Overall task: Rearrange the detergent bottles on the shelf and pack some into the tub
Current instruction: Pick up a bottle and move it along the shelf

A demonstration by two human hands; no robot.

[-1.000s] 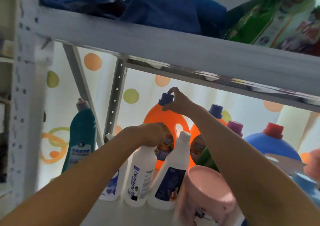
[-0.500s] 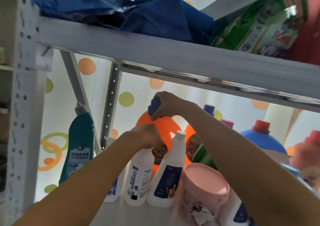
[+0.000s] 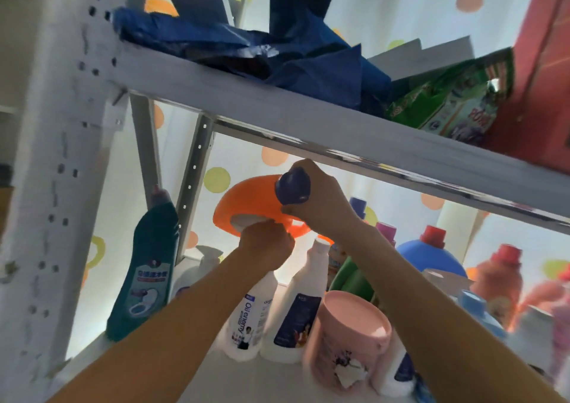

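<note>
The right hand (image 3: 320,199) grips the blue cap (image 3: 293,186) of a tilted orange bottle (image 3: 246,199), lifted above the white bottles (image 3: 256,310). The left hand (image 3: 265,245) grips its handle from below. A pink tub (image 3: 348,338) stands under the right forearm.

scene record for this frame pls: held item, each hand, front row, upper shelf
held item: large orange plastic detergent jug, tilted, lifted above the front bottles
right hand: wrapped round the jug's dark blue cap
left hand: grips the jug's handle
front row: two white squeeze bottles, pink round tub, teal angled-neck bottle
upper shelf: crumpled blue bag, green detergent pouch
</note>
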